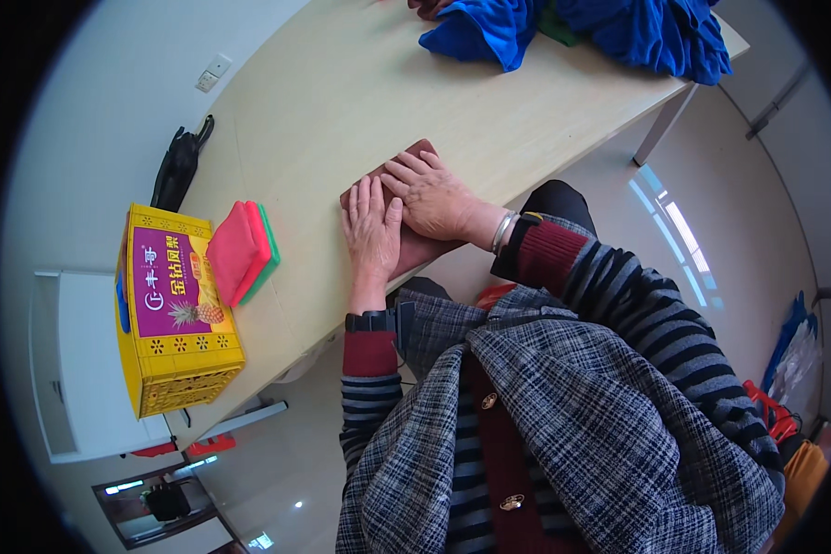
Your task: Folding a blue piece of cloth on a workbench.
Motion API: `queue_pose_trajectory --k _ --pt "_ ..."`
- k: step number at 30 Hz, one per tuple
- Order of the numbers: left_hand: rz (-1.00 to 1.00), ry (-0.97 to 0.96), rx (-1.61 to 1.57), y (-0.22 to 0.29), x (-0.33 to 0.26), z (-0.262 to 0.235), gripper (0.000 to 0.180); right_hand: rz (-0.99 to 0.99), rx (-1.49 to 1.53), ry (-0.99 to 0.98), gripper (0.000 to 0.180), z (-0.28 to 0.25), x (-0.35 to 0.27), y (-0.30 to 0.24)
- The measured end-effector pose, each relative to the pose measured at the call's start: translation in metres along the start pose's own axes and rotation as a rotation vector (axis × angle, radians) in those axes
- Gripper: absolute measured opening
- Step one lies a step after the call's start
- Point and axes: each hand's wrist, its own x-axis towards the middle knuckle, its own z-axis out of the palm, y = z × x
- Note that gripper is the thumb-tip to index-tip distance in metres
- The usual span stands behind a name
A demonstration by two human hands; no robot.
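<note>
Brownish-red folded cloth (422, 256) is lying on the table (314, 111) at its near edge, under both hands. The left hand (371, 231) is resting flat on its left part; the right hand (431, 197) is pressing flat close beside it. Each grip is unclenched, with fingers extended over the fabric. Leftward, folded red and green cloths (240, 251) are sitting just right of a yellow box (180, 377). A black item (179, 168) is lying at far left; blue fabric (632, 37) is heaping up at far right.

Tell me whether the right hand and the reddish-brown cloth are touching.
Touching: the head view shows the right hand spread flat on the reddish-brown cloth.
</note>
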Motion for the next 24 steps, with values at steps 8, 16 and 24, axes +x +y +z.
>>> queue_pose_trajectory --k 8,16,24 --pt "-0.112 0.003 0.004 0.008 -0.025 -0.013 0.069 0.032 -0.006 -0.081 0.052 -0.024 -0.008 -0.019" --pt "-0.178 0.011 0.09 0.026 -0.049 -0.015 0.062 -0.024 -0.058 -0.05 0.055 -0.016 -0.029 -0.029" --pt "-0.082 0.341 0.14 0.031 -0.085 -0.025 0.046 0.008 0.033 -0.038 0.05 -0.039 -0.01 -0.011"
